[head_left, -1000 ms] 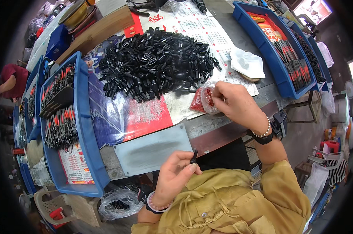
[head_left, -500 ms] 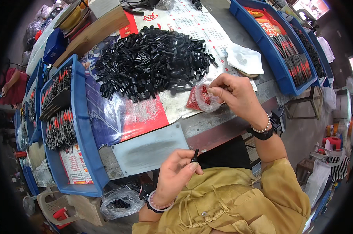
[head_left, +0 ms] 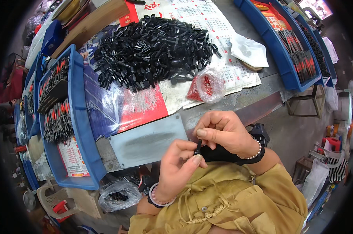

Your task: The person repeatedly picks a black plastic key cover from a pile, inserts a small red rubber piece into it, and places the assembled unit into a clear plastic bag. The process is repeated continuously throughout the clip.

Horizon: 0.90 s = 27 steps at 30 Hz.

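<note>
My left hand (head_left: 177, 165) pinches a small black plastic part (head_left: 198, 146) between thumb and fingers, its narrow end pointing up. Just above that end, my right hand (head_left: 225, 132) is closed in a pinch; whatever its fingertips hold is too small to make out. Beyond my hands, a clear plastic bag (head_left: 216, 86) stands with its mouth open, small red pieces (head_left: 206, 86) inside. A large heap of similar black parts (head_left: 149, 52) lies on the papers behind it. Near my left hand is a grey-white flat plate (head_left: 149, 139) with a dark smudge.
Blue trays (head_left: 80, 128) of black-and-red items stand at the left, with another blue tray (head_left: 268, 43) at the far right. A white cloth-like piece (head_left: 248, 50) lies right of the heap. Below the table's left edge sits a plastic bag (head_left: 120, 196) of dark parts.
My right hand has left the bag of red pieces and come down toward me, to the black part in my left hand. The left hand still holds that part.
</note>
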Each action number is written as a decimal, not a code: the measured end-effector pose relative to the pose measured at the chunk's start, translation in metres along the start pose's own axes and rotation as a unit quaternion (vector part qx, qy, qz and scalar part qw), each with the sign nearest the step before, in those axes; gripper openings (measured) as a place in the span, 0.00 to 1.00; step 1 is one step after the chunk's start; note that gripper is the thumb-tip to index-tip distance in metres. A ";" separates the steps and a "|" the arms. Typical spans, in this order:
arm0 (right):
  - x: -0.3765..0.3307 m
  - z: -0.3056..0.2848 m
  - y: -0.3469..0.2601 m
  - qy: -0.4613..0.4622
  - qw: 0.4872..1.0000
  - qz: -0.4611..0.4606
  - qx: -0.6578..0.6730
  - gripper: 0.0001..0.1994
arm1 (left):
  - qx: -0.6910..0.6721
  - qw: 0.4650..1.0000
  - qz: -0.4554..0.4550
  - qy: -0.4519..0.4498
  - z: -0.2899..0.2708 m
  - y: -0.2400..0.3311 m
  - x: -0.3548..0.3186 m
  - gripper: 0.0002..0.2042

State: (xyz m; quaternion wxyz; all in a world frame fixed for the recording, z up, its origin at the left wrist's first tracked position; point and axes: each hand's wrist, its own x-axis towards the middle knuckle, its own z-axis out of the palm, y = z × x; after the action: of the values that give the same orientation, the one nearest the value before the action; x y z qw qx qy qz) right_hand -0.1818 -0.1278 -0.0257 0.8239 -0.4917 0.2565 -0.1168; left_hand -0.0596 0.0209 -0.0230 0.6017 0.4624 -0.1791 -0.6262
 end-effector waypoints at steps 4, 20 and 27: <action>-0.001 0.002 0.004 0.000 0.999 0.022 0.027 0.07 | -0.001 1.000 0.002 0.007 0.000 -0.001 -0.001 0.10; -0.018 0.022 0.033 0.023 0.947 -0.293 -0.125 0.09 | 0.024 0.994 0.104 0.036 0.009 -0.012 -0.015 0.13; -0.014 0.033 0.042 0.090 0.899 -0.395 -0.165 0.10 | 0.103 0.979 0.170 0.047 0.012 -0.020 -0.015 0.19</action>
State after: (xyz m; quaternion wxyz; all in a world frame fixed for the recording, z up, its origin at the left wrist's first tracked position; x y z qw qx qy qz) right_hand -0.1789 -0.0766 -0.0449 0.5908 -0.6687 0.1293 -0.4325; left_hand -0.0831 0.0352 -0.0272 0.6560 0.5136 -0.2902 -0.4709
